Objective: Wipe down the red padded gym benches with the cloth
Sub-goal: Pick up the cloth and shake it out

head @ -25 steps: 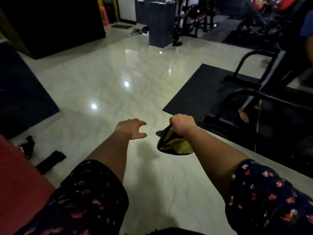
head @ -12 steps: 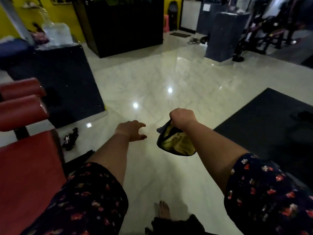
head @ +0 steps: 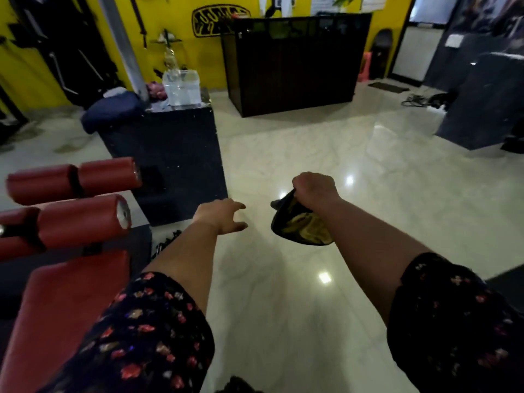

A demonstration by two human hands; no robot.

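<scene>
Just ahead, bunched dark-and-yellow cloth [head: 300, 226] in right hand [head: 314, 191].

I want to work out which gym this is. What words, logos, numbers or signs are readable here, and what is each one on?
No text here can be read.
Black oval logo on the yellow wall: lettering too blurred to read.
White paper sheets on the wall above the dark reception counter: too small and blurred.
White paper notice on the dark panel at right: blurred, unreadable.
</scene>
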